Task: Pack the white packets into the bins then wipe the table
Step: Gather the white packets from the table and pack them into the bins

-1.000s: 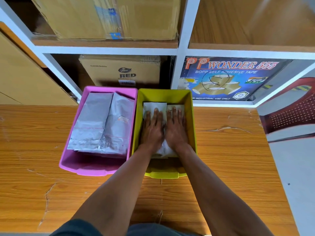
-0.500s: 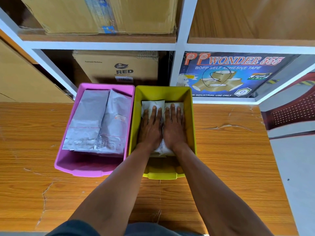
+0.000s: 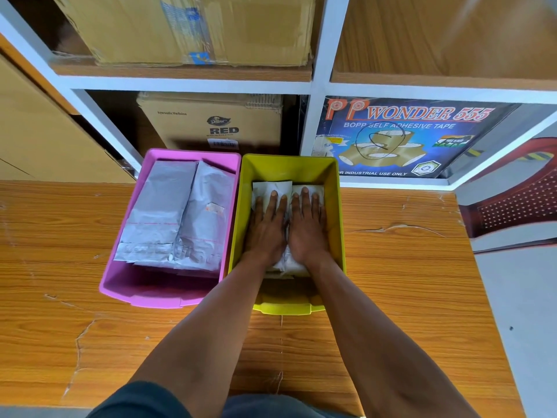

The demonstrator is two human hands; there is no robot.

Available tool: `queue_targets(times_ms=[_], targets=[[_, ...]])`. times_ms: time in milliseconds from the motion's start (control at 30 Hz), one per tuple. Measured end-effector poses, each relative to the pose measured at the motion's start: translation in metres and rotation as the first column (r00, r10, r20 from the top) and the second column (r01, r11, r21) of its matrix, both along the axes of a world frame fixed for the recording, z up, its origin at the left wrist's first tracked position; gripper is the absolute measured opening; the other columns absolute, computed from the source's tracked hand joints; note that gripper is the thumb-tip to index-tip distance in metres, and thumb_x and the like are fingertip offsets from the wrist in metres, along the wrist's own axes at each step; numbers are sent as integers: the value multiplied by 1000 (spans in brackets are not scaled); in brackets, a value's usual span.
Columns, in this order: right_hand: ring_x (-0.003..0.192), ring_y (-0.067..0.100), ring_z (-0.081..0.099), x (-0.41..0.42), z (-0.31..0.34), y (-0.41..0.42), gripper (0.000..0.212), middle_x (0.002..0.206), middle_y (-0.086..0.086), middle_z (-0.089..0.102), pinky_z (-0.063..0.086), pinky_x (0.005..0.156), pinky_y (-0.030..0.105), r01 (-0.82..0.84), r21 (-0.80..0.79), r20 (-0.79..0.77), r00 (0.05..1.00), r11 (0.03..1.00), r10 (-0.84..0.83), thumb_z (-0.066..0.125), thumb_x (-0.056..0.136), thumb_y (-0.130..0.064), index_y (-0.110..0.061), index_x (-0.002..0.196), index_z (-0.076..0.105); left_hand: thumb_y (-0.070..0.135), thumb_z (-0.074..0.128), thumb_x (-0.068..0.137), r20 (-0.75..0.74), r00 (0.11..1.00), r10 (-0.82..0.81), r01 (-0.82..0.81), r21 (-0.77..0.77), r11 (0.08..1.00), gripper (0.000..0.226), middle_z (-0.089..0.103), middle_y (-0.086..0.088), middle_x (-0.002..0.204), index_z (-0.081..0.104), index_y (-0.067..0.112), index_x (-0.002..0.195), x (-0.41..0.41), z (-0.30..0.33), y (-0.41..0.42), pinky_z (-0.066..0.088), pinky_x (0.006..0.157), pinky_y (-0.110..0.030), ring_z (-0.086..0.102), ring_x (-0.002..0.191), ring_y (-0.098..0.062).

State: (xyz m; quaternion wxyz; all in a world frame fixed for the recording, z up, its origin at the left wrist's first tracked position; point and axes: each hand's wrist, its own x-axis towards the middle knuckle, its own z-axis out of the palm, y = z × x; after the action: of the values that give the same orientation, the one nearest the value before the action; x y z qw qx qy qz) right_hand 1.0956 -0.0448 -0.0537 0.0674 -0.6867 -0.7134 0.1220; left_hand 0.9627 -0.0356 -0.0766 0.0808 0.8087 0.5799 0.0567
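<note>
Left hand point(image 3: 266, 227) and right hand point(image 3: 307, 226), flat-fingered, press crinkled white packets point(image 3: 271, 188) in the yellow bin point(image 3: 337, 206) at 12 o'clock on the scratched wooden desk point(image 3: 407, 282).

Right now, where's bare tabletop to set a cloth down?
Bare wood lies left of the pink bin, right of the yellow bin up to the table edge, and in front of both bins beside the forearms. Both bins are crowded with packets.

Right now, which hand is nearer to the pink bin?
Left. The left hand presses flat on the white packets in the yellow bin, on the side next to the pink bin. The right hand lies beyond it, farther away.
</note>
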Motion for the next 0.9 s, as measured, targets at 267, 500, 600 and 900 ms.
queue_targets(times_ms=[267, 500, 600, 900], targets=[[158, 30, -26, 3, 23, -2, 74, 171, 11, -26, -14, 128, 49, -32, -85, -111, 994, 996, 22, 30, 111, -41, -18, 167, -12, 24, 33, 114, 227, 964, 142, -113, -137, 984, 66, -3, -11, 177, 0, 11, 169, 5, 63, -14, -2, 133, -46, -8, 163, -31], [151, 42, 33, -8, 69, -19, 48, 160, 27, 38, 35, 120, 52, 44, 137, -222, 975, 990, -13, 49, 101, -7, -2, 148, 46, 15, 51, 106, 286, 943, 167, -167, -25, 986, 62, 33, -18, 165, 28, 6, 163, -5, 133, -24, 41, 119, -50, 37, 149, -39], [130, 39, 54, -17, 88, -26, 38, 145, 20, 54, 47, 104, 48, 34, 241, -184, 983, 970, 12, 55, 99, -11, -6, 137, 56, 13, 52, 103, 286, 943, 168, -185, 32, 982, 59, 41, -16, 158, 36, 5, 159, -21, 156, -35, 48, 107, -54, 40, 142, -37], [111, 40, 58, -91, 116, -60, 32, 129, 16, 61, 51, 94, 50, 30, 358, -302, 949, 933, 86, 54, 99, -15, -8, 129, 63, 20, 54, 100, 187, 955, 231, -268, 202, 942, 49, 59, -15, 138, 51, 8, 147, -116, 169, -93, 54, 88, -51, 55, 123, -36]])
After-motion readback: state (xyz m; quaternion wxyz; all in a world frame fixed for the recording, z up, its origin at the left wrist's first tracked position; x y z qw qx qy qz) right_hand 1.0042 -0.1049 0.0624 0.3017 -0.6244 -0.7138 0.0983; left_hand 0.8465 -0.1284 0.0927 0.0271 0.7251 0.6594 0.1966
